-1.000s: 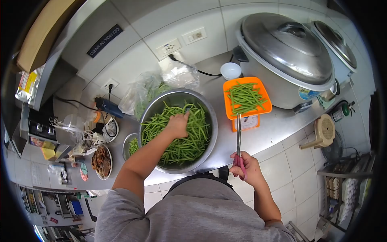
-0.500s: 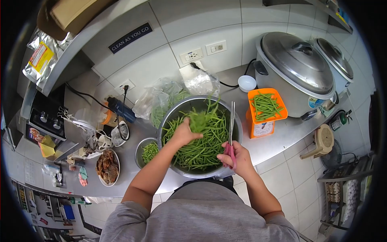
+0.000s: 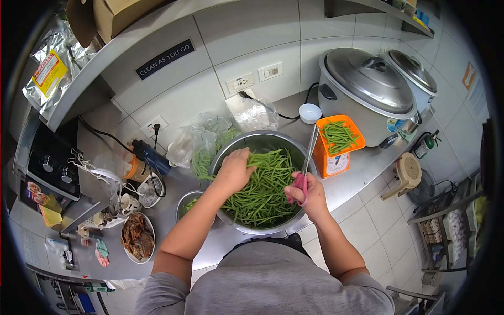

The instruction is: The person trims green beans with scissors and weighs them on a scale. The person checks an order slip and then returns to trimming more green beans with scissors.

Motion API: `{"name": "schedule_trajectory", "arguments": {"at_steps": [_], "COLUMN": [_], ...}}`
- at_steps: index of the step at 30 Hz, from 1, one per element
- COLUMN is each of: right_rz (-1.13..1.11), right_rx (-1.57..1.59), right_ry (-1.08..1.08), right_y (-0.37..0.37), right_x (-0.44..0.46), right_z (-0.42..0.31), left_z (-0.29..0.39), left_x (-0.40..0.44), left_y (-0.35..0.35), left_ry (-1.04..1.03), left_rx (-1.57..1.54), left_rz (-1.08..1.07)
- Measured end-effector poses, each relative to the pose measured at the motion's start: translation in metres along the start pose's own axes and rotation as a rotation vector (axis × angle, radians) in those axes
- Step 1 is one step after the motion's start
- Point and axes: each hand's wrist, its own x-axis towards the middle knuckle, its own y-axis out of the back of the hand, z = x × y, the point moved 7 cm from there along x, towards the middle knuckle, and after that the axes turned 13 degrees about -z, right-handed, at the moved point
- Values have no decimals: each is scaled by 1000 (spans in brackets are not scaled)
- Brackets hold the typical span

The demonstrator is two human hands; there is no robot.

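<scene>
A large steel bowl (image 3: 223, 216) stands at the counter's edge, filled with long green beans (image 3: 268, 186). My left hand (image 3: 234, 170) reaches over its left side, fingers closed on some green beans whose ends stick out past the thumb; its fingertips are partly hidden. On the bowl's right side my right hand (image 3: 308, 195) grips scissors (image 3: 310, 155) by their pink handles. The blades point up and away, closed together, beside an orange kitchen scale (image 3: 332, 164). More beans lie on the scale's orange tray (image 3: 358, 131).
Behind the bowl are plastic bags of greens (image 3: 207, 142). A smaller steel bowl (image 3: 181, 207) is partly covered by my left arm. Further left sits a bowl of browned food (image 3: 138, 237). Large lidded pots (image 3: 362, 89) and a small white bowl (image 3: 310, 113) occupy the right back.
My left hand has shifted left and turned palm down over the beans; the moving bunch is no longer blurred. The scissors now tilt more to the right. The camera view has shifted slightly.
</scene>
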Motion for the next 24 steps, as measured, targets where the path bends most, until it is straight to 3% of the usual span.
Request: {"name": "schedule_trajectory", "arguments": {"at_steps": [3,5,7,9,11,13,15,17,18,20,24], "right_rz": [17,-4,37,58,74,66,52,62,72,94,119], "right_rx": [-102,-69,-74,-87,-23,-4,-3,2,5,57,121], "right_ry": [132,93,121,109,97,107,99,133,166,204,262], "right_y": [-11,-15,-14,-11,-3,0,-2,-10,-13,-12,-2], "right_x": [7,15,21,23,25,27,29,33,34,39,52], "right_z": [-8,-7,-11,-17,-16,-15,-17,-23,-28,-34,-42], "left_z": [0,3,-3,-20,-17,-12,-6,6,5,19,21], "left_x": [-6,-9,-7,1,-4,-14,-17,-22,-19,-21,-24], "left_y": [-6,-16,-39,-69,-62,-41,-35,-35,-42,-38,-43], "left_ry": [9,55,-52,-4,-47,-115,-119,37,35,-235,-272], "left_rx": [-205,-335,-344,-381,-296,-154,-183,-776,-773,-589,-582], "left_rz": [31,30,68,-135,-66,208,260,-11,-14,145,135]}}
